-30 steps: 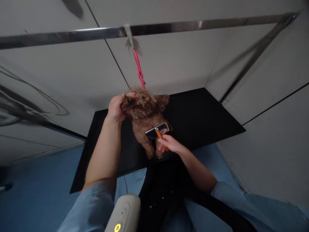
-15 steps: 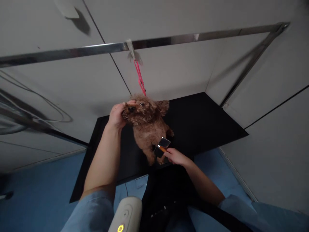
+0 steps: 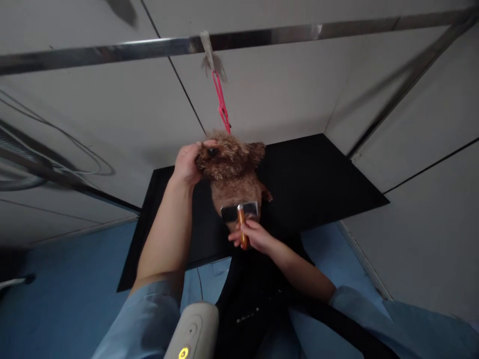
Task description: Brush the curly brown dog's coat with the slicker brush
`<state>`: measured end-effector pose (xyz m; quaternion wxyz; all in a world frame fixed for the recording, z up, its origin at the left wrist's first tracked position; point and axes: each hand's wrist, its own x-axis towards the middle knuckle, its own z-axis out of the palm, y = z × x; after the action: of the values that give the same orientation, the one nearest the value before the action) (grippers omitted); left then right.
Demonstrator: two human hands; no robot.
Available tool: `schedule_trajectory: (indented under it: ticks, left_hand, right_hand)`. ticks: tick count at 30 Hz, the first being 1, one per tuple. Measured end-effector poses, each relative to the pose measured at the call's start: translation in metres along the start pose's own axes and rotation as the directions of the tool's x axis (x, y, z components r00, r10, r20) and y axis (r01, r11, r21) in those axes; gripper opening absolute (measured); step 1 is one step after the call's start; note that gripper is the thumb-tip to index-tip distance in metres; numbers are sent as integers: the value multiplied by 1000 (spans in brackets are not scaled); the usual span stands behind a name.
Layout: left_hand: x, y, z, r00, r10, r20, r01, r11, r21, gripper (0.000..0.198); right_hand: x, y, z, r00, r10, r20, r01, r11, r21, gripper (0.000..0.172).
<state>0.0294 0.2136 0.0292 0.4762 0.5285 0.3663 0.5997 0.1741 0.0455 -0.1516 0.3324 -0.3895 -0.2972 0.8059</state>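
Observation:
A curly brown dog sits upright on a black table, its muzzle tilted up and to the left. My left hand is closed around the side of its muzzle; some of the fingers are hidden behind the fur. In my right hand is a slicker brush with an orange-brown handle and a wide, flat head. The brush head lies against the dog's chest. A pink loop leash runs from behind the dog's head up to a metal bar.
The metal bar crosses above the table along a pale wall. Cables and a grey hose hang at the left. A white device with a yellow light is close below me. The floor is blue.
My right hand has brought the brush up from beside the dog's front legs onto its chest, turning the head level. My left hand still holds the muzzle. The whole view has shifted slightly.

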Motion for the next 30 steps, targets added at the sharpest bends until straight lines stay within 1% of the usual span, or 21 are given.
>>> schedule_trajectory:
  ticks: [1, 2, 3, 5, 6, 8, 10, 11, 12, 14, 15, 17, 19, 21, 23, 24, 25, 27, 28, 29, 30]
  left_hand:
    - [0, 0, 0, 1000, 2, 2, -2, 1000, 3, 37]
    - [-1, 0, 0, 1000, 1, 9, -1, 1000, 6, 37]
    - [-1, 0, 0, 1000, -1, 16, 1, 1000, 10, 37]
    - [-2, 0, 0, 1000, 0, 20, -1, 1000, 12, 38]
    - [-2, 0, 0, 1000, 3, 16, -3, 1000, 11, 38]
    - [-2, -1, 1, 1000, 11, 1, -11, 1000, 6, 38]
    - [-2, -2, 0, 1000, 18, 2, -18, 1000, -1, 37]
    - [-2, -3, 0, 1000, 19, 10, -19, 1000, -5, 37]
    - [-2, -3, 0, 1000, 22, 21, -22, 1000, -7, 38]
    - [-1, -5, -2, 999, 30, 35, -30, 1000, -7, 38]
    - [-1, -5, -2, 999, 36, 35, -36, 999, -3, 38]
    - [0, -5, -2, 999, 46, 23, -47, 999, 12, 38]
    - [-1, -5, -2, 999, 39, 17, -40, 999, 25, 38]
    - [-1, -4, -2, 1000, 18, 19, -19, 999, 27, 37]
    - [-2, -2, -1, 1000, 0, 15, -1, 1000, 18, 36]
    - [-2, -2, -1, 1000, 1, 10, -1, 1000, 12, 36]
    - [-3, -1, 0, 1000, 7, 5, -7, 1000, 6, 35]
    - [-3, -1, 0, 1000, 18, 5, -18, 1000, -5, 35]
    - [-4, -1, 1, 1000, 15, 8, -15, 1000, -8, 35]
    - [-4, 0, 1, 1000, 6, 11, -6, 1000, -7, 36]
    - [-4, 0, 1, 1000, -7, 14, 8, 1000, -4, 36]
  right_hand:
    - [1, -3, 1, 998, -37, -52, 38, 999, 9, 26]
    - [2, -5, 1, 995, -27, -96, 28, 1000, 7, 25]
    - [2, -6, 3, 993, 27, -112, -27, 1000, 3, 25]
    - [1, -5, 5, 987, 153, -57, -153, 988, 4, 27]
    - [0, -4, 6, 986, 164, -22, -164, 986, 14, 27]
    - [-1, -4, 7, 997, 70, -26, -69, 997, 40, 26]
    - [-3, -4, 8, 995, -17, -100, 22, 999, 45, 24]
    - [-3, -4, 9, 992, -2, -124, 7, 999, 43, 24]
    - [-4, -4, 10, 992, 53, -118, -49, 998, 42, 25]
    - [-5, -4, 11, 984, 173, -39, -171, 984, 40, 28]
    - [-5, -4, 12, 984, 180, -9, -179, 983, 41, 28]
    - [-4, -5, 14, 996, 86, -37, -85, 996, 37, 27]
    - [-3, -4, 16, 992, 2, -128, 0, 1000, 12, 22]
    - [-2, 0, 18, 986, 84, -144, -88, 996, -20, 18]
    - [-1, 4, 20, 977, 199, -73, -203, 978, -51, 16]
    - [-1, 5, 20, 980, 192, -48, -195, 979, -64, 15]
    - [-1, 4, 20, 989, 140, -53, -144, 987, -75, 14]
    - [1, 2, 19, 991, -13, -131, 0, 995, -95, 12]
    - [2, 0, 18, 984, -51, -173, 32, 994, -106, 12]
    - [2, -1, 17, 981, -40, -191, 18, 993, -113, 14]
    - [2, -2, 17, 984, 13, -179, -35, 992, -118, 16]
